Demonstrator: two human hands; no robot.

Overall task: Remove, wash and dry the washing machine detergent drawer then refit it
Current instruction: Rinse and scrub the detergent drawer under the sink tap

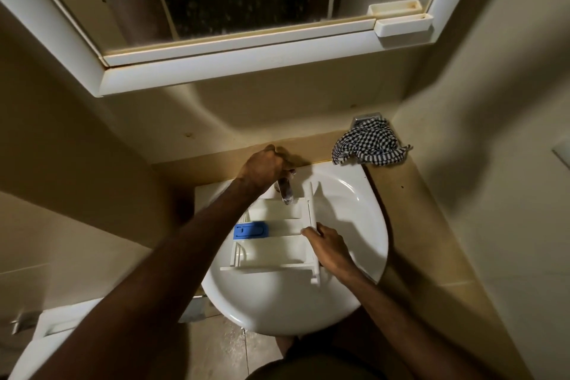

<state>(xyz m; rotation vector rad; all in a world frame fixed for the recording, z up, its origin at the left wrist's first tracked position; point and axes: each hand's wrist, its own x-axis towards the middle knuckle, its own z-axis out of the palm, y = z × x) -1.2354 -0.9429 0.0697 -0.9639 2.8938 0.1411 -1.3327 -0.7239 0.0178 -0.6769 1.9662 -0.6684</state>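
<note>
Washing is the step in hand. The detergent drawer (274, 241) lies across the basin of the sink (348, 194), compartments up, its blue insert (250, 230) at the left end and its front panel to the right. The right hand (328, 248) holds that front panel, fingers (308, 232) curled over its edge and pinching it. The left hand (263, 168) is closed around the tap (285, 191) handle — whether water is running cannot be told. A checked cloth (368, 146) waits on the table behind the sink, well apart from the drawer. Judged next: get water flowing, then tilt the drawer under the spout so each compartment is rinsed — a firm hold is needed, the plastic being wet.
</note>
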